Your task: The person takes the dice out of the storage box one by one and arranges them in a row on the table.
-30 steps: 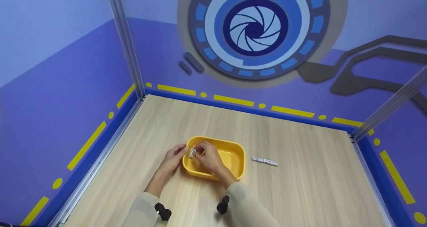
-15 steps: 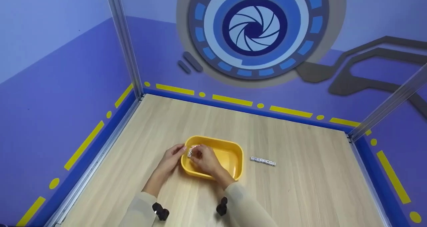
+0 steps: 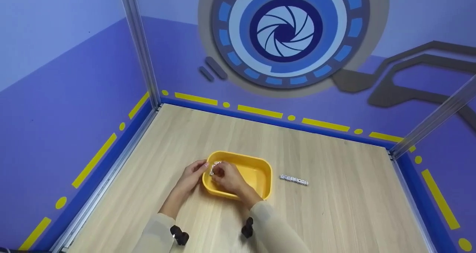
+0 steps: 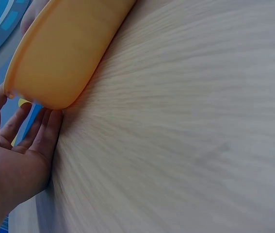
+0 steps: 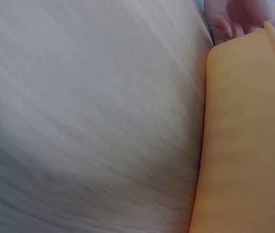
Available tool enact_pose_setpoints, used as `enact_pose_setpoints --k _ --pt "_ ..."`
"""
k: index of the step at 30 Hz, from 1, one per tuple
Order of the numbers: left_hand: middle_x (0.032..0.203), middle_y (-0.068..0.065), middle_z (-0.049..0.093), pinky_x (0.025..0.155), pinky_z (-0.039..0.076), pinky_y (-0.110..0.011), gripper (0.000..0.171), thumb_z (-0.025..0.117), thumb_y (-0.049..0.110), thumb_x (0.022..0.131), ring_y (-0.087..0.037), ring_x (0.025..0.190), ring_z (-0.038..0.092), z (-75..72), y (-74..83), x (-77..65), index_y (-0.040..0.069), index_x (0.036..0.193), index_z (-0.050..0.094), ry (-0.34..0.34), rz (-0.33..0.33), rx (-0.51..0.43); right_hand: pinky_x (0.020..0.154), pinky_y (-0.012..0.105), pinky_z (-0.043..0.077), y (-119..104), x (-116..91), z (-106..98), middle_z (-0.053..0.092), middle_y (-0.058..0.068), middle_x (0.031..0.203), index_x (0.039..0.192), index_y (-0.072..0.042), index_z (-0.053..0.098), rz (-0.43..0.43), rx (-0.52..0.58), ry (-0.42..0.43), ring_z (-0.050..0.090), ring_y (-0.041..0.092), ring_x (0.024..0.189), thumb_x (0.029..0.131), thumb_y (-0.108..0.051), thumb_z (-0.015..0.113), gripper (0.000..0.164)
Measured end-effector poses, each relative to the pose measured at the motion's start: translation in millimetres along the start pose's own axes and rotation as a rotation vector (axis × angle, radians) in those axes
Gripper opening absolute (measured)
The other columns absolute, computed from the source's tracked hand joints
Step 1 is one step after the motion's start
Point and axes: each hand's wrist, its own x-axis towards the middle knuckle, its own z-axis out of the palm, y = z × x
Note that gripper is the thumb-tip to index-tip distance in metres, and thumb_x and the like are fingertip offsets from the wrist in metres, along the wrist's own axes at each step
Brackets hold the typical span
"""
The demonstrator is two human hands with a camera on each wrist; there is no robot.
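Note:
A yellow oblong container [image 3: 256,176] stands on the table. Inside its left end lies a bent row of small white cubes with dark marks [image 3: 213,169]; their kind is too small to make out. My right hand [image 3: 231,178] reaches into the container, thumb and fingers curled at this row and pinching at the cubes, which they partly cover. My left hand [image 3: 191,175] rests against the container's left end from outside. In the left wrist view its thumb touches the rim and its extended fingers [image 4: 50,133] touch the wall's lower edge.
To the right of the container, a straight row of similar small white cubes [image 3: 293,179] lies on the wooden table [image 3: 334,208]. Blue-purple panels [image 3: 178,59] with metal corner posts [image 3: 139,41] enclose the table at the back and both sides.
My right hand has shifted slightly left and down inside the container, and the row of cubes there now bends along the end wall. My left hand stays at the container's end.

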Motion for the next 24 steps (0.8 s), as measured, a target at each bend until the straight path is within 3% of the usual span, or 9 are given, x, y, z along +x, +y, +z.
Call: enact_pose_setpoints --k 7,12,18,24 --pt "0.134 -0.010 0.058 0.095 0.052 -0.033 0.049 0.066 0.040 0.095 -0.023 0.122 0.056 -0.4 -2.3 1.5 0.011 0.134 0.059 -0.006 0.004 -0.013 0.074 0.024 0.051 0.4 2.1 0.6 0.069 0.002 0.094 0.101 -0.009 0.073 0.035 -0.030 -0.050 0.062 0.015 0.084 0.088 -0.012 0.075 0.014" --pt "0.135 -0.011 0.058 0.098 0.050 -0.034 0.052 0.066 0.041 0.095 -0.023 0.124 0.054 -0.6 -2.7 1.1 0.009 0.135 0.058 0.000 0.018 0.009 0.074 0.024 0.050 -0.6 3.9 3.0 0.067 -0.001 0.090 0.097 -0.009 0.072 -0.005 -0.111 -0.046 0.059 0.011 0.081 0.086 -0.011 0.075 0.012" --pt "0.136 -0.007 0.059 0.105 0.044 -0.036 0.051 0.067 0.044 0.093 -0.020 0.128 0.052 -0.3 -1.7 0.6 0.013 0.133 0.061 0.026 0.005 0.042 0.083 0.028 0.050 -1.8 5.5 5.8 0.065 -0.003 0.094 0.096 -0.011 0.072 -0.048 -0.241 -0.045 0.057 0.010 0.086 0.087 -0.015 0.074 0.010" --pt "0.139 -0.010 0.056 0.108 0.042 -0.039 0.050 0.066 0.040 0.095 -0.022 0.130 0.050 0.6 -0.3 1.0 0.011 0.136 0.059 0.028 0.000 0.044 0.082 0.028 0.050 -1.9 4.9 3.5 0.063 -0.005 0.094 0.097 -0.014 0.071 -0.016 -0.215 -0.065 0.056 0.010 0.085 0.089 -0.019 0.073 0.010"
